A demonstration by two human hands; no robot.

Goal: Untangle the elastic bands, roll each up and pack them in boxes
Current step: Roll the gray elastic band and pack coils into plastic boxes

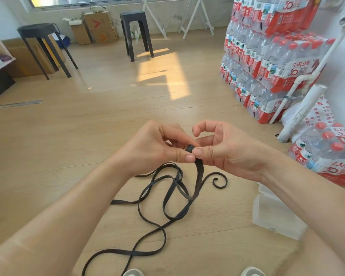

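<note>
Left hand (pixel 157 148): thumb and fingertips pinch the little rolled end (pixel 190 148) of the band, held up in the air over the floor.
Right hand (pixel 227 150): right up against the left one. Its thumb presses on the same rolled end from the other side, and the forefinger is curled up above, touching nothing.
Elastic band (pixel 167 198): black and flat. It drops from the rolled end between the thumbs and sprawls in loose crossing loops on the wooden floor (pixel 48 156) below the hands. One free tip curls into a small spiral (pixel 219 181) under the right wrist, and the far length runs off toward the person's feet.
Plastic box (pixel 275 218): clear, on the floor just right of the loops, partly hidden by the right forearm. Can't tell if it's open.
Shoes (pixel 132 272): light-coloured toes poking in at the bottom edge.
Water bottle packs (pixel 267 56): red-labelled and stacked high on the right, with white pipes (pixel 299 114) leaning against them.
Stools (pixel 46 46): two dark ones at the back of the room.
Cardboard boxes (pixel 100 26): between the stools, against the wall.
</note>
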